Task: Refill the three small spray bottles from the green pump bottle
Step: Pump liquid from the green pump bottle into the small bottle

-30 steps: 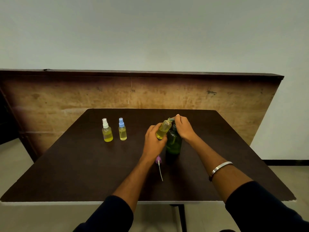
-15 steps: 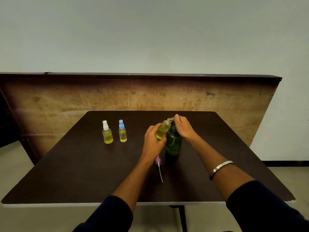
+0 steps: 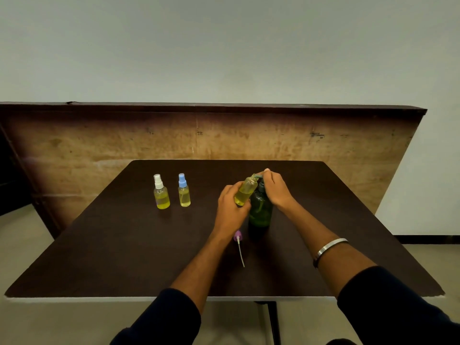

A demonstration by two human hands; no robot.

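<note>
— Three small bottles show, but only two stand capped?

— Yes. The white-capped spray bottle (image 3: 161, 194) and the blue-capped spray bottle (image 3: 184, 192) stand upright side by side, not touching, on the left part of the dark table (image 3: 124, 245), each partly filled with yellow liquid. The third, the open spray bottle (image 3: 245, 191), is uncapped, tilted, its mouth up against the spout of the green pump bottle (image 3: 260, 210).

— Who holds what?

— The left hand (image 3: 230, 207) grips the open spray bottle around its lower body. The right hand (image 3: 276, 186) lies over the pump head, fingers curled on it, so the head itself is mostly hidden. The green pump bottle stands upright near the table's middle, translucent dark green.

— Anything else lying about?

— The purple spray cap (image 3: 238, 238), with its thin dip tube pointing toward the near edge, lies flat just in front of the left wrist. A metal bangle (image 3: 328, 246) sits on the right forearm. Behind the table stands a worn wooden panel (image 3: 224, 138).
</note>
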